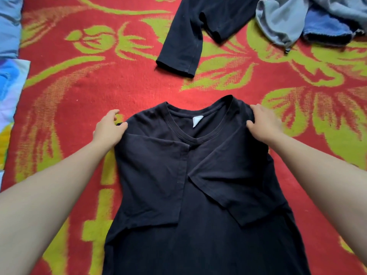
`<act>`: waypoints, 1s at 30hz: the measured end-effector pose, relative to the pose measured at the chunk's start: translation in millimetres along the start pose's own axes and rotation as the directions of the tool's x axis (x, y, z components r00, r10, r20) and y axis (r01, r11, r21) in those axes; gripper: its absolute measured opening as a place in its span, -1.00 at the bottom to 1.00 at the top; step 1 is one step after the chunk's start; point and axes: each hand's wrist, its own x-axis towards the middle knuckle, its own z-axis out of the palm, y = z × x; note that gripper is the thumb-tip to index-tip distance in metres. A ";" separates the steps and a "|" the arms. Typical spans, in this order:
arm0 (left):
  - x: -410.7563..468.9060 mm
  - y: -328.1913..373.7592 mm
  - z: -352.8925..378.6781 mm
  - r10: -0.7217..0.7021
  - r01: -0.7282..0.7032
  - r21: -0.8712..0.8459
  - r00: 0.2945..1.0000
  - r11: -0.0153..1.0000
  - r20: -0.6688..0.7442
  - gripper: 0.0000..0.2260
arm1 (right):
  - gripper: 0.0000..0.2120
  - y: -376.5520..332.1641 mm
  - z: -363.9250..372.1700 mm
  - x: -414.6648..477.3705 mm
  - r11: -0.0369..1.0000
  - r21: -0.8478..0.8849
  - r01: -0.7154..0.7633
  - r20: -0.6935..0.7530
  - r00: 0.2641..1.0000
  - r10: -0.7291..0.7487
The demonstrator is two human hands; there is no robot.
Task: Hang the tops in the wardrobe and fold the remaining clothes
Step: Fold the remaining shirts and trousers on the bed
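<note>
A black V-neck T-shirt [198,205] lies flat on the red and green blanket [79,92], neck away from me, a white label showing inside the collar. Both short sleeves are folded inward across the chest and overlap near the middle. My left hand [108,129] pinches the shirt's left shoulder edge between thumb and fingers. My right hand [264,124] grips the right shoulder, fingers curled over the bunched fabric beside the collar.
Another black long-sleeved garment [186,36] lies at the top centre, one sleeve stretched toward the shirt. A grey garment [282,22] and blue denim [325,28] are heaped at the top right. Light blue and multicoloured cloth [9,76] lines the left edge.
</note>
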 end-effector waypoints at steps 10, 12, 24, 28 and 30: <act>9.9 16.6 -2.7 -0.034 0.011 -0.382 0.998 0.924 -0.053 -0.87 | -0.61 3.7 -7.3 18.9 0.944 0.284 -0.165 0.089 0.985 0.145; 13.8 18.5 -11.3 -0.042 0.010 -0.466 0.997 0.885 -0.059 -0.83 | -0.84 6.2 -13.9 21.9 0.948 0.291 -0.128 0.033 0.992 0.124; 28.9 48.3 -63.6 -0.059 0.039 -0.642 0.998 0.766 -0.011 -0.76 | -0.81 19.7 -64.0 29.1 0.572 0.820 -0.037 -0.074 0.983 0.170; 11.6 30.8 -76.9 0.031 0.065 -0.652 0.990 0.756 0.135 -0.60 | -0.80 33.5 -72.4 3.4 0.544 0.837 -0.052 -0.029 0.990 0.140; -0.2 20.8 -86.6 0.094 0.056 -0.668 0.978 0.742 0.187 -0.58 | -0.86 45.0 -79.8 -12.8 0.551 0.832 -0.062 0.017 0.996 0.087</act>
